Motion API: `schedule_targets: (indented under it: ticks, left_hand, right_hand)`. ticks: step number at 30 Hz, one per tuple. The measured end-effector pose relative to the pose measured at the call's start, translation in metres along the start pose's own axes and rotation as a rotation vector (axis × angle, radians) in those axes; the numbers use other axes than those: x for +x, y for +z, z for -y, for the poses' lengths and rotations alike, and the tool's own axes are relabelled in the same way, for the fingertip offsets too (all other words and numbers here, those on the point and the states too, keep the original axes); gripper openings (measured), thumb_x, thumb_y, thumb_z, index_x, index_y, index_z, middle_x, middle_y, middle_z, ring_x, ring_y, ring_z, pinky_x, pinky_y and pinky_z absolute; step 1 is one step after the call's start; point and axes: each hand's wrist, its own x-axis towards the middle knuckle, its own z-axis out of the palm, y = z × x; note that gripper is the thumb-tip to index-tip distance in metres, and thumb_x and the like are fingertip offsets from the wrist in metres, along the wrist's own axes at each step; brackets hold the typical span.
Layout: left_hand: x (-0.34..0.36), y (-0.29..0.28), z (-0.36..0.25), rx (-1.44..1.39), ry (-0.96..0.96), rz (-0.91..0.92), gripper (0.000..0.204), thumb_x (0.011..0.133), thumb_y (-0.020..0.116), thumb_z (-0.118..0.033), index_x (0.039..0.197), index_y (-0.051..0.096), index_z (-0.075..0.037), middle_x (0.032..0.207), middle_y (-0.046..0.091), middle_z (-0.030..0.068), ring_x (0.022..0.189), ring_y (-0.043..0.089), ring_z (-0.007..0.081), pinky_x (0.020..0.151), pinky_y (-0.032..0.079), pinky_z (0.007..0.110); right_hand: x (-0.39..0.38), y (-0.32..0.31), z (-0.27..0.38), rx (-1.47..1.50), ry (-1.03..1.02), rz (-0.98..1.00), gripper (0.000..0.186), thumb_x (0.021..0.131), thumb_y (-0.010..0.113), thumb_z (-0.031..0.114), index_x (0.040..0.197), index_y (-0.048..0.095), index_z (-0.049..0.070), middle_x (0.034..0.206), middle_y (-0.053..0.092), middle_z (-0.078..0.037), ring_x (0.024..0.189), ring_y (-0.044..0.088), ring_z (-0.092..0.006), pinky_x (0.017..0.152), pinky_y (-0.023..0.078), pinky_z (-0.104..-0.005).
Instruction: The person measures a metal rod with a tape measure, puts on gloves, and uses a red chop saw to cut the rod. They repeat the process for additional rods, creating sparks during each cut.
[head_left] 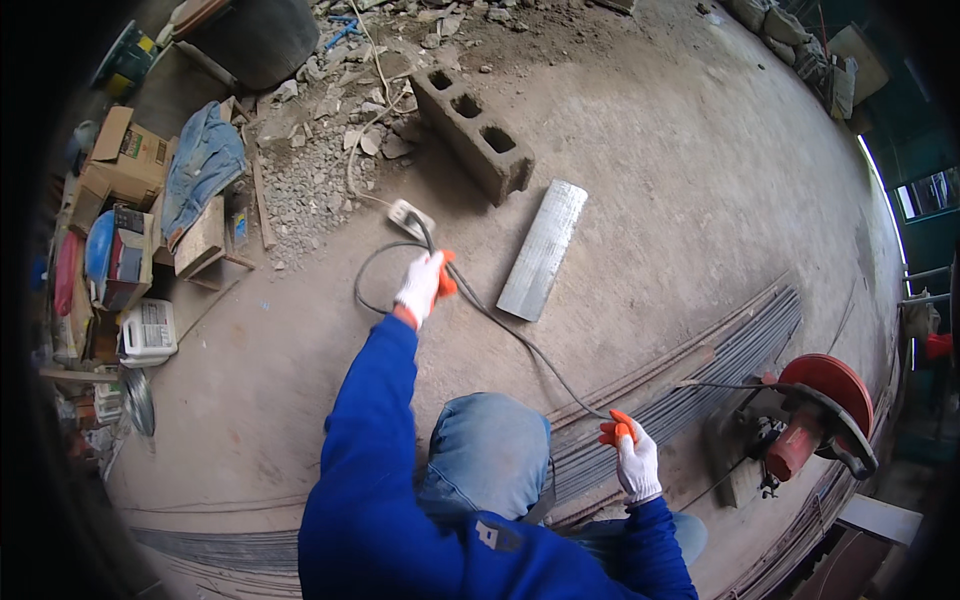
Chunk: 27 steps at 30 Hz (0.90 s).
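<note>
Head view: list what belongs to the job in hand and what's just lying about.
In hand: cable, in left hand and right hand; power socket; red saw, probably.

Apparently lying about: concrete block; silvery slab; cardboard box; white jug.

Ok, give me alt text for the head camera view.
A gloved left hand and gloved right hand hold a dark cable above the floor. A red cut-off saw stands at right; a hollow block lies ahead.

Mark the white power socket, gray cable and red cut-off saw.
White power socket [401,214]: head view, on its top face.
Gray cable [541,352]: head view, on its middle stretch.
Red cut-off saw [796,446]: head view, on its red motor housing.
</note>
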Motion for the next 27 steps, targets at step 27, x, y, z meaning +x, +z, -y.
schedule_targets:
  ticks: [27]
  left_hand:
    - [-0.213,0.118,-0.189,1.385,0.257,1.41,0.037,0.1,0.057,-0.04,0.116,0.068,-0.009,0.075,0.065,0.0175,0.067,0.065,0.0339,0.066,0.051,0.042]
  right_hand:
    - [-0.014,-0.087,-0.087,-1.793,0.06,0.839,0.023,0.091,0.06,0.029,0.104,0.077,0.022,0.1,0.075,-0.005,0.099,0.071,-0.0258,0.081,0.055,-0.0435]
